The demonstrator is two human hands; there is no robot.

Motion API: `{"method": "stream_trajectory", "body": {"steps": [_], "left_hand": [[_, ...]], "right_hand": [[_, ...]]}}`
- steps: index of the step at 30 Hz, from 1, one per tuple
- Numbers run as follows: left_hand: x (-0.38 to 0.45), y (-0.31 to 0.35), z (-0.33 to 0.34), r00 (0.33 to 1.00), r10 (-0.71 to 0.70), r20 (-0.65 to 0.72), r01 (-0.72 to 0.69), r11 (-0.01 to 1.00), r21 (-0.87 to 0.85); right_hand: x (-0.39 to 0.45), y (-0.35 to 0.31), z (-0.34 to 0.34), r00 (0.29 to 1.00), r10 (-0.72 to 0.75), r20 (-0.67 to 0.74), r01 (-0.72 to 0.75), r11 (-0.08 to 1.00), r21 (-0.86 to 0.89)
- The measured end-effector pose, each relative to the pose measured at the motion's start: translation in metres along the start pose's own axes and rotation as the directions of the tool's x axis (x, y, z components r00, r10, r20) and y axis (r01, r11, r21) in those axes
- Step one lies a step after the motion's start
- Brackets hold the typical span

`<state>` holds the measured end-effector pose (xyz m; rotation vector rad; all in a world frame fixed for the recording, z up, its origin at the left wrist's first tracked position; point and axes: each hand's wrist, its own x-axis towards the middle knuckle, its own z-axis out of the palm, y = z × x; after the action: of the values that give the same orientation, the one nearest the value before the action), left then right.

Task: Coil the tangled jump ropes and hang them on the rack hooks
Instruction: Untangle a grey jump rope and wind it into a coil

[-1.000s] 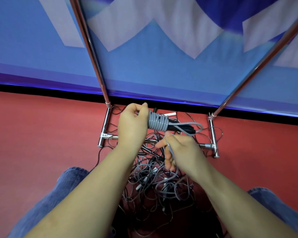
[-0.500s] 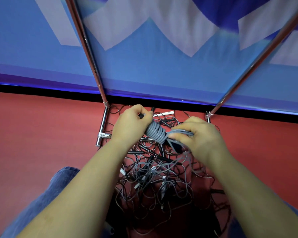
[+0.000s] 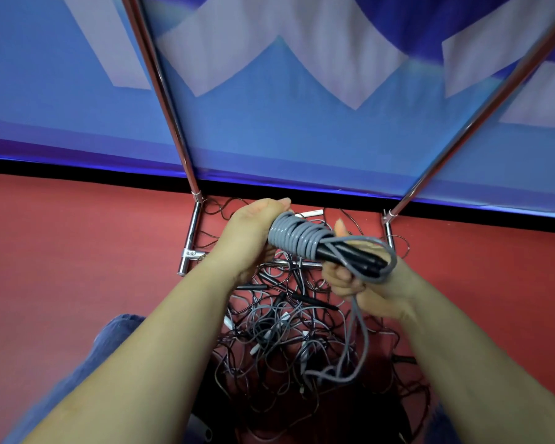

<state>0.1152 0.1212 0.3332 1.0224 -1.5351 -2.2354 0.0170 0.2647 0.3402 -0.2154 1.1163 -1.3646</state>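
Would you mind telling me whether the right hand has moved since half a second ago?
Yes. The right hand has dropped from above the grey coiled rope to below its black handles, further from the rack's right pole foot.

- We've got a red floor point(image 3: 77, 251) here, running up to a black strip under the blue wall.
- Right on it: a messy tangle of jump ropes point(image 3: 289, 334), grey and black.
- The chrome rack base point(image 3: 191, 238) sits there too.

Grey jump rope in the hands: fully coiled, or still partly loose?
Partly loose. The grey jump rope is wound in tight turns around its black handles, but a tail hangs down into the tangled pile.
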Motion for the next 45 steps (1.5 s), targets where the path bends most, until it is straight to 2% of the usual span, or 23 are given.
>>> {"method": "stream_trajectory", "body": {"steps": [1,3,6,8,10,14,17,20,22,25,27,32,37,39,42,43,45], "left_hand": [[0.001,-0.002,0.002,0.999,-0.023,-0.03,0.022,0.999,-0.031],[0.004,-0.007,0.005,0.99,-0.057,-0.13,0.052,0.998,-0.039],[0.006,-0.013,0.008,0.965,-0.053,-0.256,0.061,0.998,0.022],[0.006,-0.015,0.008,0.948,0.026,-0.317,0.02,0.99,0.141],[0.005,-0.015,0.005,0.915,0.139,-0.38,-0.032,0.961,0.275],[0.003,-0.01,-0.002,0.86,0.292,-0.418,-0.081,0.888,0.453],[0.003,-0.013,-0.011,0.821,0.341,-0.459,-0.019,0.818,0.575],[0.004,-0.016,-0.019,0.809,0.347,-0.475,0.044,0.77,0.637],[0.004,-0.016,-0.019,0.831,0.342,-0.439,0.028,0.762,0.647],[0.006,-0.016,-0.019,0.864,0.333,-0.378,-0.015,0.767,0.641],[0.006,-0.015,-0.017,0.901,0.306,-0.307,-0.084,0.818,0.569],[0.002,-0.012,-0.01,0.976,0.207,-0.072,-0.153,0.877,0.455],[0.002,-0.01,-0.013,0.984,0.178,-0.015,-0.159,0.91,0.382],[0.0,-0.007,-0.013,0.985,0.173,-0.004,-0.161,0.926,0.341],[-0.001,-0.002,-0.009,0.99,0.132,-0.052,-0.114,0.96,0.256],[-0.001,0.0,-0.007,0.992,0.103,-0.069,-0.086,0.973,0.215],[0.0,0.0,-0.005,0.995,0.044,-0.088,-0.034,0.992,0.118]], "right_hand": [[0.003,0.004,0.003,1.0,-0.024,-0.019,0.025,0.998,0.062],[0.01,0.014,0.007,0.987,-0.061,-0.149,0.076,0.993,0.092],[0.016,0.023,0.014,0.93,-0.078,-0.359,0.06,0.996,-0.062],[0.017,0.027,0.016,0.891,-0.091,-0.444,0.005,0.982,-0.19],[0.015,0.032,0.02,0.893,-0.123,-0.433,-0.04,0.937,-0.347],[0.007,0.034,0.026,0.952,-0.117,-0.283,-0.078,0.801,-0.593],[-0.002,0.026,0.028,0.978,-0.139,-0.157,-0.044,0.596,-0.801],[-0.008,0.016,0.025,0.937,-0.339,-0.086,0.045,0.362,-0.931],[-0.01,0.007,0.017,0.881,-0.46,-0.111,0.054,0.33,-0.943],[-0.008,-0.002,-0.001,0.798,-0.565,-0.212,0.065,0.43,-0.901],[-0.006,-0.003,-0.011,0.78,-0.56,-0.279,0.032,0.481,-0.876],[-0.001,0.001,-0.019,0.863,-0.393,-0.317,-0.043,0.568,-0.822],[0.004,0.003,-0.015,0.897,-0.257,-0.359,-0.098,0.678,-0.729],[0.003,0.0,-0.015,0.921,-0.148,-0.361,-0.116,0.78,-0.615],[-0.004,-0.009,-0.013,0.956,0.087,-0.281,-0.156,0.959,-0.236],[-0.006,-0.01,-0.012,0.961,0.141,-0.239,-0.173,0.978,-0.118],[-0.005,-0.009,-0.008,0.971,0.163,-0.173,-0.16,0.987,0.03]]}}
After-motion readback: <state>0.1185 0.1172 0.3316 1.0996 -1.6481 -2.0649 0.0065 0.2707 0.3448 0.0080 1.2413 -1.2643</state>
